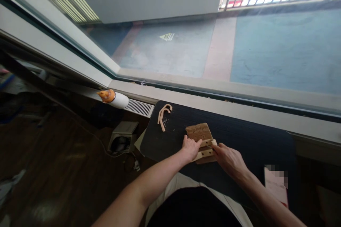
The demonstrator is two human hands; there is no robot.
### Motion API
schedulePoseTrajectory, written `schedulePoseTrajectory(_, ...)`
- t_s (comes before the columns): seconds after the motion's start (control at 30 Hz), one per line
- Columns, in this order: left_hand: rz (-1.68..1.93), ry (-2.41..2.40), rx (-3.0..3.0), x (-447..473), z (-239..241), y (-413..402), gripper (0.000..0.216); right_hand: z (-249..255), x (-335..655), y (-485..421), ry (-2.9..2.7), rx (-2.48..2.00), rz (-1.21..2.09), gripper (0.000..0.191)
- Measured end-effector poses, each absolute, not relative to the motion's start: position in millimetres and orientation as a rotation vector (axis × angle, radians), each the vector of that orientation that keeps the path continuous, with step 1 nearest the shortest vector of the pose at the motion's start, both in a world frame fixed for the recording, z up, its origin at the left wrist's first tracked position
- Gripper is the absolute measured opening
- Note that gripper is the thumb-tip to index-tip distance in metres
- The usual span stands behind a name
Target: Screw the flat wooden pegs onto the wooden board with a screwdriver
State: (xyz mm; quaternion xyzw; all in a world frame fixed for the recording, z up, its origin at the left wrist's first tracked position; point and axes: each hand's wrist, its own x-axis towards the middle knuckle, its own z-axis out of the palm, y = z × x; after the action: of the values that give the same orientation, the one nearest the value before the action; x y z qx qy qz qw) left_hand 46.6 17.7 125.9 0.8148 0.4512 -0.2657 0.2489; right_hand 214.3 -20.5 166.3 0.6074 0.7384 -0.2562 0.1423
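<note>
**Q:** Now, head view: where are the hands, and on what?

**A:** Both lie at the middle of the dark bench [245, 138], toward its near edge. The left hand [190, 148] is curled over the left ends of two pale wooden strips [207, 144]. The right hand [229, 158] pinches their right ends. The hands are apart, each closed on the strips. The strips lie crosswise on the near part of a ribbed wooden panel [198, 132], which rests flat on the bench.

**Q:** How would the piece handle?

**A:** By appearance it is light, thin and stiff. The narrow strips probably snap if bent, and they may slide on the panel. The strip ends or the panel's side edges look the safest places to hold, rather than mid-span.

**Q:** What lies round about?

**A:** Curved wooden pieces [163, 112] lie at the bench's far left corner, well apart from the hands. A white bottle with an orange cap [113, 98] lies off the bench, on the ledge to the left. A printed sheet [275, 184] lies near the right near edge.
</note>
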Motion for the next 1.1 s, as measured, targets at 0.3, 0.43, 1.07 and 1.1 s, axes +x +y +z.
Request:
schedulePoseTrajectory(0.3, -0.753, 1.213, 2.218, 47.3, 126.0, 16.6, 0.051, 151.4, 201.8, -19.7, 2.132, 1.68, -0.582, 0.031)
schedulePoseTrajectory(0.43, -0.74, 1.21, 2.225, 45.6, 123.4, 16.3, 0.05, 150.8, 201.5, -17.5, 2.153, 1.641, -0.571, 0.03)
schedulePoseTrajectory(1.07, -0.734, 1.135, 2.291, 46.9, 115.7, 18.5, 0.043, 164.2, 181.8, 2.5, 2.104, 1.488, -0.669, 0.027)
schedulePoseTrajectory(1.1, -0.731, 1.128, 2.294, 46.8, 115.0, 18.6, 0.043, 163.0, 180.6, 3.2, 2.069, 1.506, -0.67, 0.024)
